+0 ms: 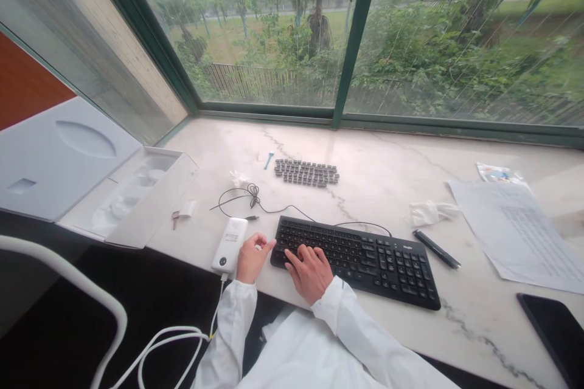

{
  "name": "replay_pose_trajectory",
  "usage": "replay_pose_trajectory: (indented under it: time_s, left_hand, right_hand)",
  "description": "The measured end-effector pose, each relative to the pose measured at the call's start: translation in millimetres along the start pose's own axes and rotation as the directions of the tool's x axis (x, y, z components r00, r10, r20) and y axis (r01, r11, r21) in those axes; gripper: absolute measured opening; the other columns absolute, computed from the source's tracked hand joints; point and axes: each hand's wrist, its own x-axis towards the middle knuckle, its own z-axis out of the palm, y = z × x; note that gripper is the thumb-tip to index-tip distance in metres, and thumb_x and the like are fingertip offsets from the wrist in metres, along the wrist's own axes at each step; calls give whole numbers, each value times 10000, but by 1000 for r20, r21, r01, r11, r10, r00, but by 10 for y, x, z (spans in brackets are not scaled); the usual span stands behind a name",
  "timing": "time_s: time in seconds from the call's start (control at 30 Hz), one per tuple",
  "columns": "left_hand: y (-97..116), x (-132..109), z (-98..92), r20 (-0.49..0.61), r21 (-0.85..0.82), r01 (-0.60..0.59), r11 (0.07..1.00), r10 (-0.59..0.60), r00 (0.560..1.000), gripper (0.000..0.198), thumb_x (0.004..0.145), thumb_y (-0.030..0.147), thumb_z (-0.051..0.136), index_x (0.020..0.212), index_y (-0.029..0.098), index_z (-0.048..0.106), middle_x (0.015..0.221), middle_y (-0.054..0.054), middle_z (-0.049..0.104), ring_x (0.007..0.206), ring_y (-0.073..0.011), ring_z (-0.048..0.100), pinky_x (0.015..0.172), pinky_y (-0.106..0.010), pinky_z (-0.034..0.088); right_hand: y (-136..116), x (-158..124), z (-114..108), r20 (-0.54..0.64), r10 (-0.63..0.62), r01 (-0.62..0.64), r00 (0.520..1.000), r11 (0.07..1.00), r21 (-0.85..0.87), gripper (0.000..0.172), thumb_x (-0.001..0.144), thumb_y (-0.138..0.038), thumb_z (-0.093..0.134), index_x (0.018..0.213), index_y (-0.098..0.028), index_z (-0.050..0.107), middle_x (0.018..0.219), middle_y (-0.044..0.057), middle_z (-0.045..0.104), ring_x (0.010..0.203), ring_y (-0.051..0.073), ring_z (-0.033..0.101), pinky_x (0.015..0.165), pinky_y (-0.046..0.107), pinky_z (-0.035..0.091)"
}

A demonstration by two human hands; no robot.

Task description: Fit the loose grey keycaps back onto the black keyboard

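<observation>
A black keyboard [365, 255] lies slightly slanted on the marble counter in front of me. My right hand [311, 270] rests over its left-hand keys, fingers stretched out, the index finger apart from the others, holding nothing. Just off the keyboard's left edge is my left hand [252, 258], its thumb and fingertips drawn together; anything between them is too small to make out. Beside that hand lies a white power bank [230, 240] with a white cable [219, 304] plugged into its near end. Farther back, loose dark keycaps [306, 172] are laid out in rows.
A blue tool [269, 160] lies left of the keycaps. Thin black cable [254, 194] coils behind the power bank. An open white box [132, 200] stands at left. To the right are a black pen [437, 249], crumpled white wrapping [431, 213], paper [524, 234] and a phone [554, 334].
</observation>
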Motion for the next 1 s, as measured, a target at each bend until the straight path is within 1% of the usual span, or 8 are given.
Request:
replay_pose_trajectory:
  time_s: [0.1,0.23,0.43,0.53,0.67,0.8,0.87,1.0]
  left_hand:
    - [2,19,15,-8,3,-7,1000,7,1000,370,738,568,542,696,202,516,683,16,601,589,-113,529,614,-216,409]
    - [38,84,13,-48,19,-18,1000,19,999,355,747,558,534,692,207,517,675,20,603,583,-113,526,605,-215,397]
    - [236,345,-26,-86,98,-10,995,18,996,313,766,541,529,751,229,546,720,21,631,595,-119,547,585,-219,363]
    - [378,579,-25,-125,155,4,988,15,992,277,770,516,548,786,240,571,764,12,647,654,-137,570,592,-227,344]
    - [560,996,19,-139,248,-4,969,40,989,237,775,477,573,895,274,600,804,7,651,728,-167,577,611,-247,337]
    - [716,1448,75,-120,353,-140,925,193,974,210,835,398,530,1006,298,598,900,-12,637,834,-180,576,661,-255,361]
    - [778,1649,93,-81,405,-195,893,247,966,224,858,355,510,1063,310,587,960,-23,616,846,-174,577,687,-257,372]
    - [851,1945,123,-31,466,-222,856,267,963,249,857,319,526,1099,315,587,1036,-39,583,840,-170,584,702,-262,382]
  right_hand:
    - [-3,8,14,11,4,-4,1000,1000,7,316,908,-352,457,1194,-267,564,894,44,527,815,161,464,841,334,250]
    - [-12,29,6,18,4,-5,1000,1000,29,336,908,-375,452,1217,-276,536,912,42,531,825,163,468,849,340,253]
    - [2,66,11,13,-5,5,1000,1000,20,296,892,-350,482,1166,-272,562,914,36,530,835,161,482,857,337,254]
    - [20,74,9,26,-22,21,999,999,41,301,884,-361,493,1165,-278,562,901,30,527,819,155,483,845,331,260]
    - [43,74,-9,53,-33,28,998,996,87,325,872,-371,507,1181,-279,550,888,27,519,802,152,479,829,330,267]
    - [69,51,-24,79,-37,25,996,990,140,353,875,-352,500,1220,-279,515,886,24,516,807,152,482,821,329,273]
    - [87,37,-29,82,-37,24,996,987,161,362,885,-326,484,1243,-271,495,887,27,519,812,152,486,819,327,277]
    - [128,32,-51,66,-53,39,996,980,194,368,907,-250,428,1273,-251,465,907,40,532,855,155,497,846,328,277]
